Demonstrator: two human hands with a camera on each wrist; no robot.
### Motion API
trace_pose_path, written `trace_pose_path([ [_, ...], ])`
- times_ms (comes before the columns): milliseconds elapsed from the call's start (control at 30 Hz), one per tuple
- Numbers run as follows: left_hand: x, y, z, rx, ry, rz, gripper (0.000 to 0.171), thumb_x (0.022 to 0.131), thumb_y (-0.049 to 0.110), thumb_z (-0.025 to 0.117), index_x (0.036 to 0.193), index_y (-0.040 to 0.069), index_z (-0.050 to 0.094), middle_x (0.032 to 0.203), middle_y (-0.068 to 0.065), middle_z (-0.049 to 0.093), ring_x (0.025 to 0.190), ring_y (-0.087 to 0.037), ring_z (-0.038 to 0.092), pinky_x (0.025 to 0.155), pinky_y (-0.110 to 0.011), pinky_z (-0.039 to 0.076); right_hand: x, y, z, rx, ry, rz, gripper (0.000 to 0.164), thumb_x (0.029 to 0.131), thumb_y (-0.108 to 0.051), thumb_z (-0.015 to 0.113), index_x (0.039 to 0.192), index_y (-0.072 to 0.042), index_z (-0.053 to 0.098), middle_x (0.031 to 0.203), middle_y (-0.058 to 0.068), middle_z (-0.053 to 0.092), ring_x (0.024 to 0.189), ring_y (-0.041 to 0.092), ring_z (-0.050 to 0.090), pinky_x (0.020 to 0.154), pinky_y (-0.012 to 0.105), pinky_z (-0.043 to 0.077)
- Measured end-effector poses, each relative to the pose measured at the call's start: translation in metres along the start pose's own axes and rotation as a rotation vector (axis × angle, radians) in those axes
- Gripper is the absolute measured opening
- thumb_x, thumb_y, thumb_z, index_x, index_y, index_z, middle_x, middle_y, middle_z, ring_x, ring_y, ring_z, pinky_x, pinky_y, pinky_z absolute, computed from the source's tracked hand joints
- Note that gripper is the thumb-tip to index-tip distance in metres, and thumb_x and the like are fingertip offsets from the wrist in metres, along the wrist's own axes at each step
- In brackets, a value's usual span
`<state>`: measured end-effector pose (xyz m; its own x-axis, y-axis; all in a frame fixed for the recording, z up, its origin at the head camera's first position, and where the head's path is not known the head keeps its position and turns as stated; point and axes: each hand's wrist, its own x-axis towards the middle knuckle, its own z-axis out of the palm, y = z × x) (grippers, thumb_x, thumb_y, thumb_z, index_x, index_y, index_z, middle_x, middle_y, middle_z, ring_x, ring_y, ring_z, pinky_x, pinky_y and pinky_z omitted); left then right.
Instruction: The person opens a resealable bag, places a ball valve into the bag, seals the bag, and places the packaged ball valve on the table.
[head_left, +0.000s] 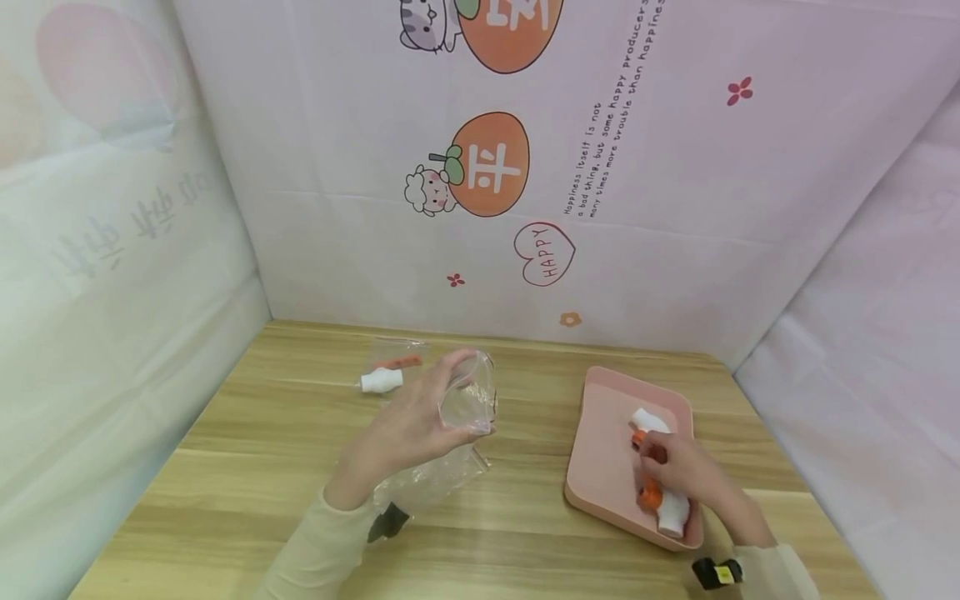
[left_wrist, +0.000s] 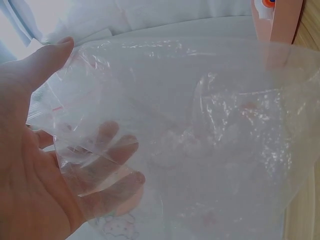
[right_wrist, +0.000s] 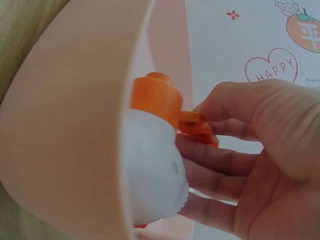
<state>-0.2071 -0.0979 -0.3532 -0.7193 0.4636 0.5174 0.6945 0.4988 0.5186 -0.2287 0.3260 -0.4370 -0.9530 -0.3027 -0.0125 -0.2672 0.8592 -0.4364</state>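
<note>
My left hand (head_left: 416, 417) holds a clear plastic bag (head_left: 442, 479) by its mouth, thumb and fingers spread so that the mouth gapes. In the left wrist view, fingers show through the thin film (left_wrist: 220, 135). My right hand (head_left: 682, 467) is down in the pink tray (head_left: 603, 467). Its thumb and forefinger pinch the orange tab of a white plastic piece with an orange cap (right_wrist: 156, 97); the other fingers lie along the white body (right_wrist: 152, 165). Another white-and-orange piece (head_left: 649, 419) lies farther back in the tray, partly behind the hand.
On the wooden table (head_left: 247, 467), at the back left, lies a clear bag (head_left: 401, 343) with a white piece (head_left: 382, 381) and an orange strip (head_left: 405, 362) at it. Printed cloth walls (head_left: 637, 275) close in the back and both sides.
</note>
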Motion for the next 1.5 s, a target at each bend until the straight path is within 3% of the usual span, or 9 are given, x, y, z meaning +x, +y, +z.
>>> trace_pose_path([
  [167, -0.001, 0.001, 0.000, -0.010, -0.004, -0.016, 0.088, 0.077, 0.034, 0.084, 0.145, 0.016, 0.030, 0.130, -0.014, 0.062, 0.114, -0.020, 0.066, 0.093, -0.040, 0.053, -0.001, 0.000, 0.001, 0.065, 0.049, 0.027, 0.002, 0.091, -0.012, 0.064, 0.090, -0.010, 0.064, 0.069, -0.004, 0.055, 0.058, 0.005, 0.048, 0.055, 0.022, 0.040],
  [367, -0.001, 0.002, -0.001, -0.022, -0.014, -0.045, 0.089, 0.077, 0.034, 0.084, 0.146, 0.018, 0.030, 0.135, -0.012, 0.059, 0.116, -0.021, 0.066, 0.095, -0.041, 0.053, -0.003, -0.003, 0.002, 0.119, 0.144, 0.033, 0.007, 0.092, -0.012, 0.065, 0.098, -0.009, 0.066, 0.082, -0.001, 0.064, 0.069, 0.002, 0.053, 0.061, 0.021, 0.045],
  [633, -0.002, 0.001, -0.002, -0.035, -0.030, -0.050, 0.089, 0.078, 0.035, 0.083, 0.147, 0.018, 0.029, 0.144, -0.011, 0.053, 0.119, -0.020, 0.064, 0.098, -0.043, 0.051, -0.001, -0.003, 0.011, 0.201, 0.356, -0.077, 0.005, 0.092, -0.007, 0.067, 0.096, -0.009, 0.066, 0.087, 0.003, 0.068, 0.074, -0.004, 0.056, 0.064, 0.016, 0.048],
  [867, -0.002, 0.002, -0.002, -0.039, -0.040, -0.075, 0.087, 0.079, 0.036, 0.082, 0.146, 0.019, 0.030, 0.143, -0.010, 0.055, 0.119, -0.019, 0.064, 0.098, -0.042, 0.052, -0.001, -0.020, 0.007, 0.281, 0.449, -0.058, 0.008, 0.093, -0.009, 0.067, 0.100, -0.008, 0.066, 0.093, 0.007, 0.069, 0.077, -0.004, 0.057, 0.068, 0.010, 0.048],
  [1167, -0.003, 0.002, -0.001, -0.040, -0.045, -0.087, 0.085, 0.080, 0.038, 0.081, 0.146, 0.021, 0.029, 0.139, -0.011, 0.059, 0.119, -0.016, 0.064, 0.098, -0.042, 0.051, 0.007, -0.032, -0.011, 0.589, 0.550, -0.076, 0.015, 0.093, -0.003, 0.064, 0.105, 0.007, 0.062, 0.087, -0.014, 0.066, 0.073, 0.002, 0.062, 0.063, 0.016, 0.052],
  [1500, -0.003, 0.002, -0.001, -0.041, -0.076, -0.088, 0.085, 0.083, 0.040, 0.078, 0.147, 0.021, 0.027, 0.143, -0.012, 0.055, 0.121, -0.018, 0.063, 0.097, -0.042, 0.052, 0.013, -0.055, -0.033, 0.593, 0.634, -0.014, 0.021, 0.095, -0.013, 0.065, 0.108, 0.003, 0.064, 0.088, -0.016, 0.067, 0.077, 0.003, 0.063, 0.069, 0.014, 0.053],
])
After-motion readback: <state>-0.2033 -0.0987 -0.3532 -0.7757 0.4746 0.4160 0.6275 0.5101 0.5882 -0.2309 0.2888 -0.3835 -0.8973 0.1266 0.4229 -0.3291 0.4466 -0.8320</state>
